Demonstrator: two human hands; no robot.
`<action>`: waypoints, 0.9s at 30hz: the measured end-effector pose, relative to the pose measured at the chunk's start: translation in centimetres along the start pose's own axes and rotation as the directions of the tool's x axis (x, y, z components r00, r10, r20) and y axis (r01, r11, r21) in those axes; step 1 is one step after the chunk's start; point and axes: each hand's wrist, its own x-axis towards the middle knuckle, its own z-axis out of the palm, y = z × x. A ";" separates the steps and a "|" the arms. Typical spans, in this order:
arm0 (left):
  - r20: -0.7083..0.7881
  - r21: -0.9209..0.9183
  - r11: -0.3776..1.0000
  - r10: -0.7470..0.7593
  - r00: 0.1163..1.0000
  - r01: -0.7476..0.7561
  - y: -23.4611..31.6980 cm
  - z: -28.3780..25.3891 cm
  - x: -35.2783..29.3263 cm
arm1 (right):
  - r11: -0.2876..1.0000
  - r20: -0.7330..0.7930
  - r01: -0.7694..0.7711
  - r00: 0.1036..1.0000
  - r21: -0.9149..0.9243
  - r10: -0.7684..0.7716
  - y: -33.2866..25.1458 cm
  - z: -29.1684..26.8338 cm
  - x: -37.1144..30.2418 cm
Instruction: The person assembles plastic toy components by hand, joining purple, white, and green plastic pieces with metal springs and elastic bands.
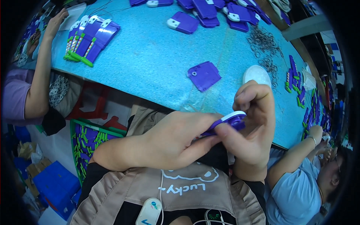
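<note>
Purple-and-white plastic piece (pixel 233 119) is judged light, stiff; best gripped by edges | left hand (pixel 183 131): fingers clamped on it | right hand (pixel 257 131): thumb touching, closure cannot be told

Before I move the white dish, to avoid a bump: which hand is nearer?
Right: the right hand is just below the dish in view; the left hand is farther, lower left.

- Three o'clock: purple-and-white casing (pixel 237 120), partly hidden by left hand (pixel 193 129).
- Two o'clock: white dish (pixel 257 73), partly behind right hand (pixel 257 123).
- Twelve o'clock: purple casings (pixel 205 8), cut off.
</note>
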 end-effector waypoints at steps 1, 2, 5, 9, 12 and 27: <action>-0.138 0.110 0.989 0.116 0.984 -0.101 -0.1 0.3 -0.2 | 1.000 -0.005 -0.003 1.000 -0.012 0.003 0.4 -0.6 0.1; -0.116 -0.035 0.999 -0.010 0.993 0.006 -0.2 -0.1 -0.4 | 1.000 -0.158 0.009 0.987 0.003 -0.009 0.6 -1.5 0.4; -0.117 -0.483 0.831 -0.375 0.920 0.277 0.4 -1.1 -1.1 | 0.881 -0.462 -0.168 0.885 -0.442 -0.063 2.4 -7.3 0.2; -0.129 -0.580 0.770 -0.408 0.904 0.265 -0.4 -1.5 -1.6 | 0.456 -0.544 -0.507 0.837 -0.731 0.059 6.3 -14.3 -1.0; -0.080 -0.591 0.741 -0.447 0.891 0.318 0.2 -1.1 -1.6 | 0.576 -0.540 -0.495 0.835 -0.650 0.108 7.5 -18.0 -0.5; -0.053 -0.590 0.736 -0.447 0.893 0.334 0.0 -1.1 -1.2 | 0.771 -0.687 -0.561 0.689 -0.303 0.231 6.2 -17.5 -0.6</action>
